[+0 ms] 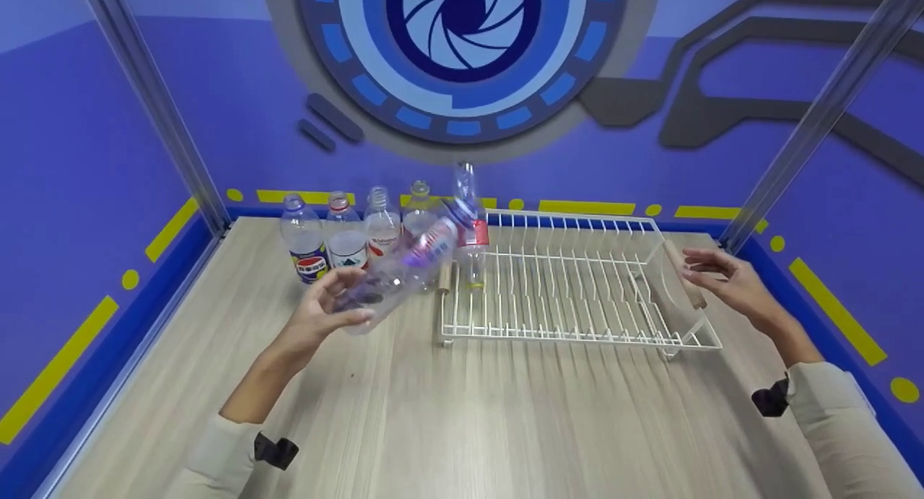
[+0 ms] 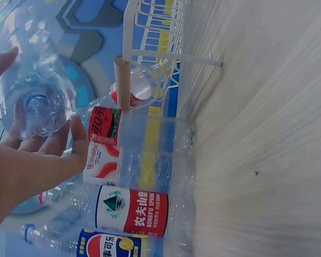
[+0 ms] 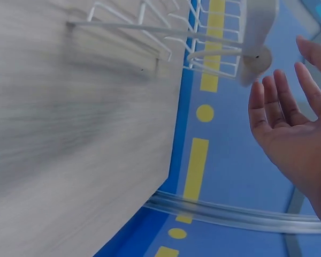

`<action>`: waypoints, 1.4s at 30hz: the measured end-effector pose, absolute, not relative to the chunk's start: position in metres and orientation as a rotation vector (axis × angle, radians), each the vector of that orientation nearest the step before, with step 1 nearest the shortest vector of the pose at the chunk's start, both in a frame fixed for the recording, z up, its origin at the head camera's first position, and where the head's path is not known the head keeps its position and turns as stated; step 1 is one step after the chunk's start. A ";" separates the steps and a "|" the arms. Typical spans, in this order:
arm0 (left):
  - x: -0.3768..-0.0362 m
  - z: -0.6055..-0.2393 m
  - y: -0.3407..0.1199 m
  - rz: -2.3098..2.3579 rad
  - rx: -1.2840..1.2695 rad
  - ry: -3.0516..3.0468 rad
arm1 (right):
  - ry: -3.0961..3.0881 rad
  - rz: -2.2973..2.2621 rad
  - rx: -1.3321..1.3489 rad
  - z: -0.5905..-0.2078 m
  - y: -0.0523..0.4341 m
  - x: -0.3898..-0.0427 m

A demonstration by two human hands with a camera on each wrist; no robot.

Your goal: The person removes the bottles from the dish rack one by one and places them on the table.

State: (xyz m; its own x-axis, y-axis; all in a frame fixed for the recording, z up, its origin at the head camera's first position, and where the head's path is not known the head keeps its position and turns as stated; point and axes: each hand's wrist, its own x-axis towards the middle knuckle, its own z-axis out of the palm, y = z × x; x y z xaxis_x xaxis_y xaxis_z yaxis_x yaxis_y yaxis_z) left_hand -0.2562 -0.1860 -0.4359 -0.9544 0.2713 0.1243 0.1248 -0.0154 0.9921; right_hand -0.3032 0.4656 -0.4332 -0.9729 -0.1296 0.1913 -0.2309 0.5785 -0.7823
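Note:
My left hand (image 1: pixel 317 311) grips a clear plastic bottle (image 1: pixel 393 286) near its base, tilted with its neck pointing up and to the right. In the left wrist view the bottle's round base (image 2: pixel 40 110) faces the camera, between thumb and fingers. A white wire dish rack (image 1: pixel 556 333) stands on the table, with another clear bottle (image 1: pixel 473 233) with a red label in its left end. Beside the rack's right wooden handle (image 1: pixel 684 275) is my right hand (image 1: pixel 729 286), fingers loosely bent and nothing held. The right wrist view shows its fingertips (image 3: pixel 257 88) close by the handle end.
Left of the rack several bottles stand in a row, among them a Pepsi bottle (image 1: pixel 307 250), a Nongfu Spring bottle (image 2: pixel 134 210) and one with a red and white label (image 1: pixel 381 224). Metal posts (image 1: pixel 162 116) and blue printed walls (image 1: pixel 65 159) border the wooden table (image 1: pixel 462 419).

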 end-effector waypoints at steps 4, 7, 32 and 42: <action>-0.257 -0.434 -0.195 2.353 0.352 2.012 | -2.729 1.376 0.294 -0.440 0.472 -0.303; -0.259 -0.433 -0.202 2.485 0.304 1.928 | -2.762 1.426 0.294 -0.444 0.475 -0.301; -0.289 -0.448 -0.270 2.715 -0.032 2.077 | -2.647 1.978 0.420 -0.465 0.490 -0.300; -0.303 -0.471 -0.298 2.329 -0.371 2.499 | -2.597 2.084 0.473 -0.468 0.489 -0.301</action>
State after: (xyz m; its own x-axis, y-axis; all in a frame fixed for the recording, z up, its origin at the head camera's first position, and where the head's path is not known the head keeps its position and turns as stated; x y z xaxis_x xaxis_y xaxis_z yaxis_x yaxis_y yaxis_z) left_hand -0.3032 -0.2982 -0.4708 -0.9342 -0.3502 0.0679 0.0432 0.0780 0.9960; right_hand -0.3010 0.4888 -0.4684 -0.9365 -0.3507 0.0029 -0.0788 0.2024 -0.9761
